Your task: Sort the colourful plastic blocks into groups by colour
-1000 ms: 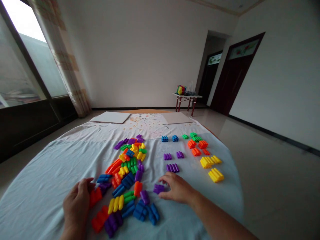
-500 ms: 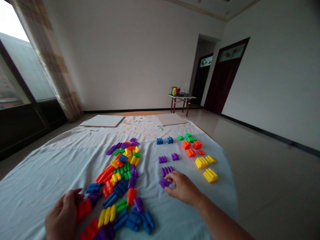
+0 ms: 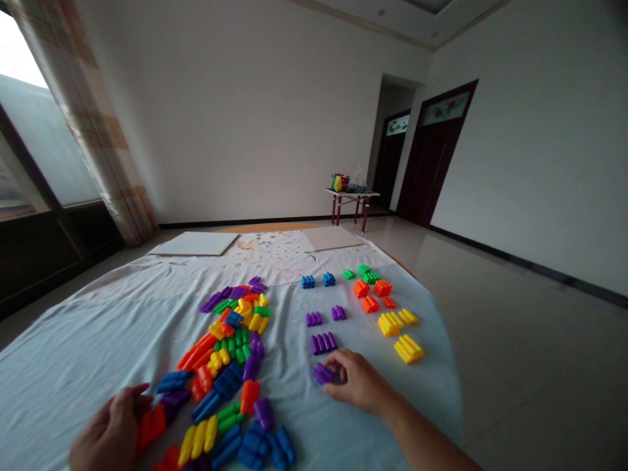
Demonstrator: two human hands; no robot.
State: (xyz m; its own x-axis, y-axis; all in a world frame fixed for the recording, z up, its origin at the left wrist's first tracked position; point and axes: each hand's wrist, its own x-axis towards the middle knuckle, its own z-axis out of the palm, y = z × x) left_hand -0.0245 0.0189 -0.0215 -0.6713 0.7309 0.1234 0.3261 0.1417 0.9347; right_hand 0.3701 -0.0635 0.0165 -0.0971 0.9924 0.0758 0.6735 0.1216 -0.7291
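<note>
My right hand (image 3: 356, 383) is closed in a pinch on a purple ribbed plastic block (image 3: 322, 373), low over the cloth. Just beyond it lies a longer purple block (image 3: 324, 343), with two smaller purple blocks (image 3: 314, 319) farther back. At the lower left, my left hand (image 3: 110, 428) is curled around the near side of a red block (image 3: 152, 425); some of its fingers are hidden. Close by it are a dark purple block (image 3: 174, 402) and a blue block (image 3: 173, 381). A mixed pile of coloured blocks (image 3: 228, 381) spreads between the hands.
Blue blocks (image 3: 308, 282), green blocks (image 3: 370, 276), orange blocks (image 3: 369, 303) and yellow blocks (image 3: 409, 349) lie grouped by colour at the right. Two flat boards (image 3: 196, 243) rest at the table's far end. Behind stands a small table (image 3: 350, 192) carrying bags.
The view has shifted slightly, so everything sits a little lower and more to the left. My right hand has drawn the purple block slightly nearer, away from the longer purple one.
</note>
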